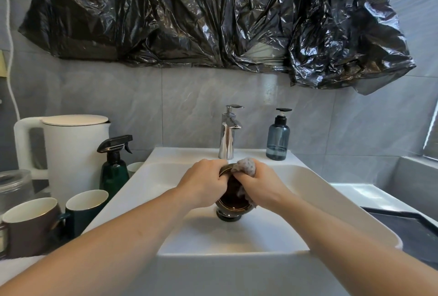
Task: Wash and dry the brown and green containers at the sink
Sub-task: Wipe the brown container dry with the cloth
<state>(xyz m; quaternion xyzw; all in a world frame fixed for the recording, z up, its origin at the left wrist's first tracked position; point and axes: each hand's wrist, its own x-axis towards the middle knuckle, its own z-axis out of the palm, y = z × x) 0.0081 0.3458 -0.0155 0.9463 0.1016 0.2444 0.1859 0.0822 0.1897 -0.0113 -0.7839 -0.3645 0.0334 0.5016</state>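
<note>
Over the white sink basin (296, 184), my left hand (203, 183) grips a small dark brown dish with a gold rim (231, 202), tilted on its side. My right hand (258, 186) holds a grey-pink cloth (246, 165) bunched in its fingers and presses it against the dish's inside. Both hands hide much of the dish. A brown mug (30, 224) and a dark green mug (86, 210), both white inside, stand on the counter at the left.
The chrome faucet (229, 132) stands behind the basin, with no water visible, beside a blue soap pump bottle (277, 139). A green spray bottle (113, 167), white kettle (68, 151) and glass jar (14, 186) crowd the left counter. A dark tray (407, 231) lies right.
</note>
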